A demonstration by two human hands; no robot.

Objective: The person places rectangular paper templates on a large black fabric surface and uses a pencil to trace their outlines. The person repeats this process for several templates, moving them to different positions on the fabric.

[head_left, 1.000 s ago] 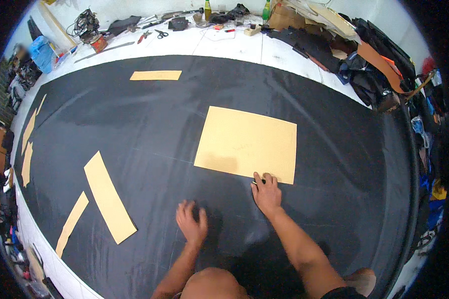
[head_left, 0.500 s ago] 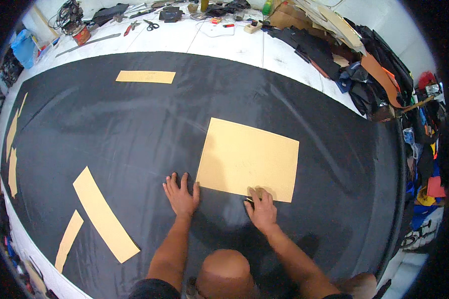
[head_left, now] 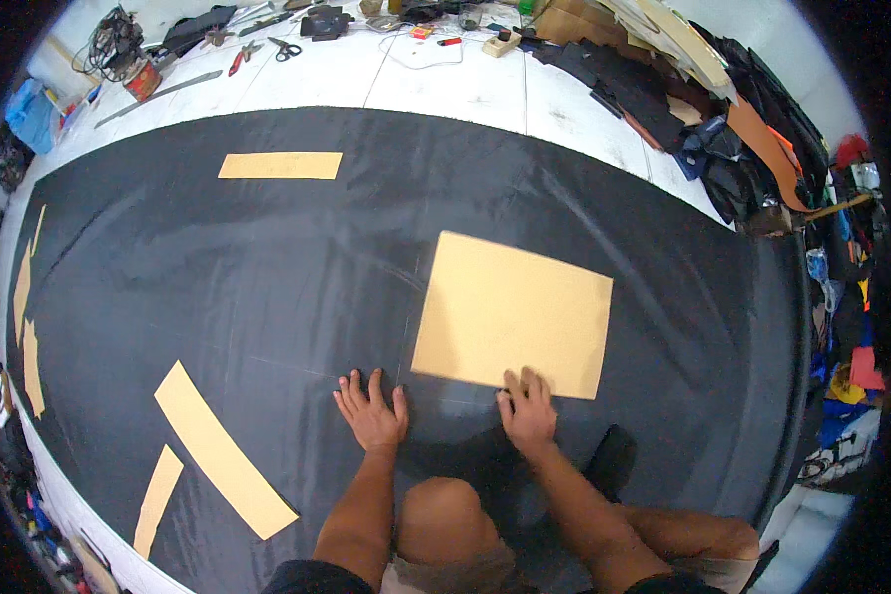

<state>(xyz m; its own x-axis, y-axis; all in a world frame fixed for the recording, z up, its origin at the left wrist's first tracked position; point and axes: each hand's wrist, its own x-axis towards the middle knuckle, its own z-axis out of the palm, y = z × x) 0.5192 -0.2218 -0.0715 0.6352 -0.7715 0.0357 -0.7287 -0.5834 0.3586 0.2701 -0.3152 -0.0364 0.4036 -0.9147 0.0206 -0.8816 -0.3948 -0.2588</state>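
Observation:
A large tan rectangular card lies on a black sheet in front of me. Flat on the sheet, left of the card's near corner, rests my left hand, open with fingers spread and apart from the card. My right hand touches the card's near edge with bent fingertips. Something small and dark shows by its thumb, mostly hidden, so I cannot name it. Thin pale lines run on the sheet beside the card's left and near edges.
Tan strips lie at the left, another strip farther off. Scissors, red-handled pliers and a metal ruler sit on the white floor beyond the sheet. Dark scraps pile up at the far right.
The card has slid to the right across the sheet, and my right hand has moved with it. Thin lines now show beside it. My left hand stays flat, now apart from the card.

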